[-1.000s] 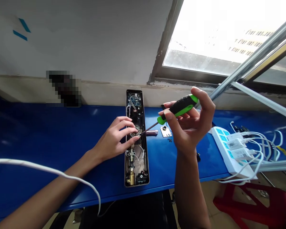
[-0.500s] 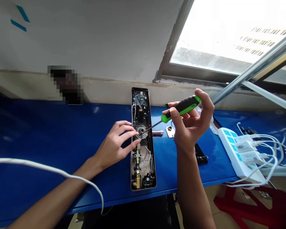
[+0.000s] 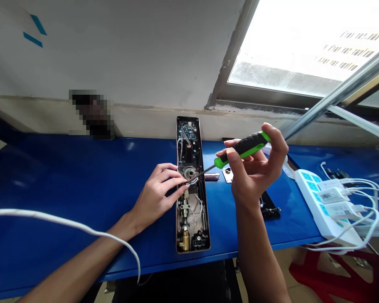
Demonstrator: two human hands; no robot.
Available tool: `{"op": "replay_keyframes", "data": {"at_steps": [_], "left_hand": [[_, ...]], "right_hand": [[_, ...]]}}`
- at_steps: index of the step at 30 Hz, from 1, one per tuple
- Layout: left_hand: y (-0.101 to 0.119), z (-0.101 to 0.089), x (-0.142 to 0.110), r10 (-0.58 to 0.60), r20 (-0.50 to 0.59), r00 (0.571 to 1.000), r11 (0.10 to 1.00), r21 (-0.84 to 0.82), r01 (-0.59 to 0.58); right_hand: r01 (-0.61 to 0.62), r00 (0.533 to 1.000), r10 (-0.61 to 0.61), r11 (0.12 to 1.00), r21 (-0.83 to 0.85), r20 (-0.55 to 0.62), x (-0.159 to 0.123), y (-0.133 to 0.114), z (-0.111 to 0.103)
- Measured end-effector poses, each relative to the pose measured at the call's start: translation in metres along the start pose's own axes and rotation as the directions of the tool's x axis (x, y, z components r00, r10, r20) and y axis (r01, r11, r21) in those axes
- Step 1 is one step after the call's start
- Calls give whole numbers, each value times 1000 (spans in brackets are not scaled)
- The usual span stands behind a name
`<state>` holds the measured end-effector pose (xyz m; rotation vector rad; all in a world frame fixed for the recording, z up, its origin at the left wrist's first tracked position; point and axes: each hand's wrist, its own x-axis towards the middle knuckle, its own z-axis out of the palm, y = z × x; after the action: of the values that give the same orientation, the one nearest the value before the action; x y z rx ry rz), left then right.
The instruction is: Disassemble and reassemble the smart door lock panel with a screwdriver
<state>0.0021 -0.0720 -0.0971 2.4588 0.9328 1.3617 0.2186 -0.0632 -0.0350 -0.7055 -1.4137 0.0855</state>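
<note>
**Hands apart above an open door-lock panel [image 3: 189, 143]**

Your left hand [image 3: 154, 195] rested its fingertips on the round plate [image 3: 189, 172], unclenched; your right hand [image 3: 255, 172] gripped a green-handled screwdriver [image 3: 243, 147]. The panel lay between them on the desk [image 3: 66, 168]. It looked rigid, its wires [image 3: 197, 206] fragile: best taken by the metal rim [image 3: 177, 219].

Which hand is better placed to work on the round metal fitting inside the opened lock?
Probably the right hand: it holds the green-and-black screwdriver, whose shaft tip reaches the round metal fitting. The left hand holds no tool.
</note>
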Motion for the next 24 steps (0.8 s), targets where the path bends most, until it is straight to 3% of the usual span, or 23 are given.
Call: {"op": "replay_keyframes", "data": {"at_steps": [7,17,24], "left_hand": [[3,-2,1,-15,-1,1000,1000,7,15],[-1,-8,0,34,114,993,996,83,-44],[2,-10,2,44,114,992,996,75,-53]], "right_hand": [[-3,1000,3,1000,25,1,0,-1,3],[-14,999,10,994,108,33,0,-4,2],[-34,996,32,999,26,80,-2,1,-1]]}}
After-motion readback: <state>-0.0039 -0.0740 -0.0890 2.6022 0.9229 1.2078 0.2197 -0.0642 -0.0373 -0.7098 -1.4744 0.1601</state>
